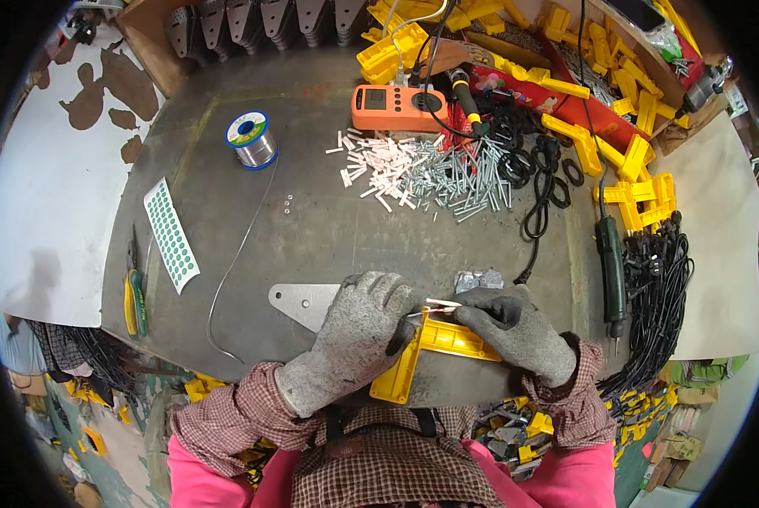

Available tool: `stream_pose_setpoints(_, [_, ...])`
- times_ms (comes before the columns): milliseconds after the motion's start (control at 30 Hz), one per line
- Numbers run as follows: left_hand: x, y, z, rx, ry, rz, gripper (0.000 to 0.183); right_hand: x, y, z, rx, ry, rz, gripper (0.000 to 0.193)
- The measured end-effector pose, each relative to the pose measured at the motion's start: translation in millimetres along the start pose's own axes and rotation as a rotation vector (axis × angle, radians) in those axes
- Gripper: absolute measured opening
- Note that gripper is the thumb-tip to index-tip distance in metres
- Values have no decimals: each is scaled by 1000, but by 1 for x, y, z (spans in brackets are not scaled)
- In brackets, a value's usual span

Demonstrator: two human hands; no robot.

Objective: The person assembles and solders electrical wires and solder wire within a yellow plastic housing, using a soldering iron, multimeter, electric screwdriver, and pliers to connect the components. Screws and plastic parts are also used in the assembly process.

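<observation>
Though messy, grey workbench (329,245) between hands (354,326) and floor (130,427).

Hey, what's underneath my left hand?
One rounded end of a flat grey metal plate shows beside the left hand; its other end, and anything else beneath, is covered.

Your left hand (354,326) has passage leftward over bare bench (172,326), crossed by solder wire (211,315), until the pliers (139,303). Ahead of your right hand (515,330), screws (481,182) obstruct; to its right, the screwdriver (610,267) limits you.
</observation>
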State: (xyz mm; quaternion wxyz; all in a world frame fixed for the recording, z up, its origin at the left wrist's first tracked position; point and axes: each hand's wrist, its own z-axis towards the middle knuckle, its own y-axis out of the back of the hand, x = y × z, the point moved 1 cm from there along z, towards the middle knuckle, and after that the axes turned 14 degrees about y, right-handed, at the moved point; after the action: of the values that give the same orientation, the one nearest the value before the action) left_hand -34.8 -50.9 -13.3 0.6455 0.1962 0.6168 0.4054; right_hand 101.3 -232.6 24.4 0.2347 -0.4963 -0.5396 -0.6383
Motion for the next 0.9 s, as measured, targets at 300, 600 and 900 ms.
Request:
stream_pose_setpoints(300, [0, 0, -2, 4, 9, 26, 34, 1, 2, 2, -52, 34, 141, 23])
stream_pose_setpoints(600, [-10, 5, -20, -182, -189, 286, 38, -22, 0, 25, -148, -83, 146, 27])
stream_pose_setpoints(900, [-13, 12, -3, 109, 16, 67, 28, -39, -4, 41, -211, 98, -150, 26])
